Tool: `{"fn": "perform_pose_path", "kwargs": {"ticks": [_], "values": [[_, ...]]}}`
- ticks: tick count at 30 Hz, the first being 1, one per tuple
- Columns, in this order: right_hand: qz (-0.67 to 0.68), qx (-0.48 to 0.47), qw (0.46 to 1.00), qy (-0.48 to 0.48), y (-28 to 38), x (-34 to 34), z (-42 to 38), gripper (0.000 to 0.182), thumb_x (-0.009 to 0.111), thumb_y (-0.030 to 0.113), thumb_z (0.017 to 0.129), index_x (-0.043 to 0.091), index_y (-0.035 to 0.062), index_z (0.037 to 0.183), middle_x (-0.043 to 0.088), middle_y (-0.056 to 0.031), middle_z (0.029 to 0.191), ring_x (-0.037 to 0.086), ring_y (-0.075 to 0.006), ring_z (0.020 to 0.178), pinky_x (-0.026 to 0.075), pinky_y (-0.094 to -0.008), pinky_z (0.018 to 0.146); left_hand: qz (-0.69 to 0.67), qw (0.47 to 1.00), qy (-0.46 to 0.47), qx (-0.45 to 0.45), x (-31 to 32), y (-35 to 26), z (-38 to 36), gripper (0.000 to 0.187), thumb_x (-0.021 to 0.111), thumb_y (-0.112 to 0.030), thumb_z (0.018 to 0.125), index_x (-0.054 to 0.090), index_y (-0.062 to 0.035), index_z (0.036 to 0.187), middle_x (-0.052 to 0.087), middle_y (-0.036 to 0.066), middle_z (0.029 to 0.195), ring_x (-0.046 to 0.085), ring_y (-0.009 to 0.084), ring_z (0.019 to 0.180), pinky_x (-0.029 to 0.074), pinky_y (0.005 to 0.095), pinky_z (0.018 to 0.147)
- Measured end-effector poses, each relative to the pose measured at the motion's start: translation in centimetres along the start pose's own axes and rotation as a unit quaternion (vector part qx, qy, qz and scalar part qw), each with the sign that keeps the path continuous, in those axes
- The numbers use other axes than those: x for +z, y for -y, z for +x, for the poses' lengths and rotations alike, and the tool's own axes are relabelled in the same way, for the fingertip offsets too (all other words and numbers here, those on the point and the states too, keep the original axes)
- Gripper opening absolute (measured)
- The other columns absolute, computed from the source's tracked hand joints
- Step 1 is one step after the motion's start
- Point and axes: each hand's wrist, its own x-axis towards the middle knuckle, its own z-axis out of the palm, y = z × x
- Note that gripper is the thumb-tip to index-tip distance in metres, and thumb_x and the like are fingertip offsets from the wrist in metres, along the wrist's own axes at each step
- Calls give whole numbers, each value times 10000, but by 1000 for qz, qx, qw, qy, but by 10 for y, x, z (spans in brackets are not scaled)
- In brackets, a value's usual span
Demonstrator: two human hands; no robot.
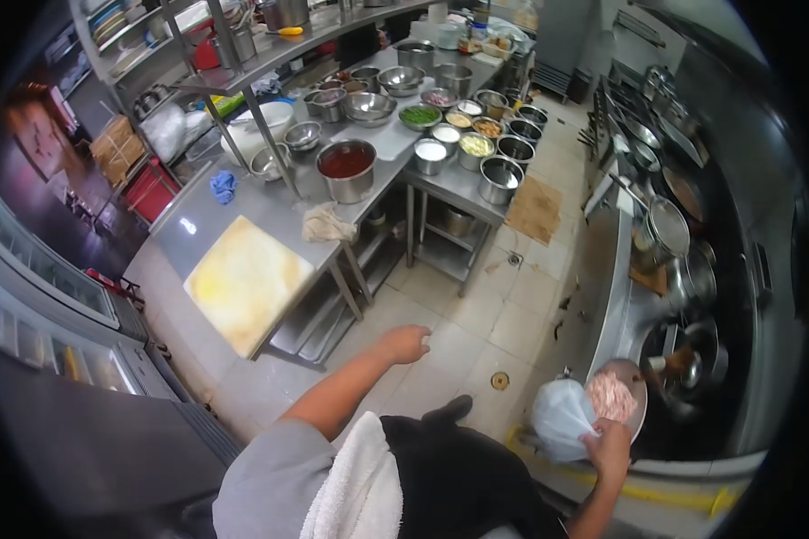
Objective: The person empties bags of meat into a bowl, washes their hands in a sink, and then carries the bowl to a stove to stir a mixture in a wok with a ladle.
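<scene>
My right hand (609, 446) is closed on a pale, translucent plastic bag (562, 420) at the lower right. Right beside the bag, pinkish raw meat strips (610, 397) lie in a round metal bowl (639, 388) on the edge of the stove counter. My fingers overlap the bowl's near side in this view. Out over the tiled floor, my left hand (406, 344) is held away from everything, its fingers curled in with nothing showing in them.
At left stands a steel table with a stained white cutting board (247, 283), a cloth (328, 223) and a pot of dark red sauce (346, 171). Several ingredient bowls sit beyond it. Along the right run burners with pans and a strainer (669, 225). Cardboard (534, 208) lies on the floor.
</scene>
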Motion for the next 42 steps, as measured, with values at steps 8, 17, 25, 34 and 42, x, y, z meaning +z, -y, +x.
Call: {"fn": "perform_pose_path", "kwargs": {"ticks": [8, 17, 25, 34, 42], "values": [[170, -107, 976, -80, 23, 43, 221, 221, 806, 200, 830, 747, -10, 866, 674, -239, 753, 661, -385, 694, 508, -451, 696, -673, 708, 74, -202, -63, 44, 17, 573, 644, -404, 1003, 578, -120, 1497, 682, 145, 1368, 638, 377, 1263, 498, 527, 1090], [194, -88, 976, -50, 20, 67, 357, 239, 788, 212, 827, 716, -15, 850, 676, -244, 790, 650, -428, 741, 504, -480, 712, -55, 843, -439, -306, -47, 103, -11, 245, 585, -200, 981, 779, -69, 1055, 751, 218, 1063, 716, 390, 1031, 562, 470, 931], [179, -31, 981, -66, 61, 82, 399, 227, 791, 193, 819, 710, -18, 810, 668, -208, 730, 638, -356, 679, 502, -442, 687, -84, 649, -688, -312, -265, 273, 63, 373, 583, -308, 1067, 726, -7, 900, 723, 171, 854, 667, 327, 766, 515, 427, 715], [60, 82, 994, -30, 132, 75, 400, 297, 766, 286, 873, 749, 14, 990, 725, -232, 1049, 676, -430, 1008, 528, -510, 870, 215, 852, -426, -214, -446, 560, 160, 544, 699, -239, 923, 637, 27, 1394, 719, 172, 1333, 709, 272, 1161, 536, 396, 1019], [38, 277, 960, -20, 200, 61, 372, 278, 778, 402, 899, 804, 155, 1022, 770, -147, 1032, 713, -373, 1047, 547, -492, 910, 152, 876, -349, -296, -467, 527, 258, 502, 682, -203, 931, 643, 24, 1377, 724, 173, 1299, 708, 269, 1141, 541, 389, 991]]}}
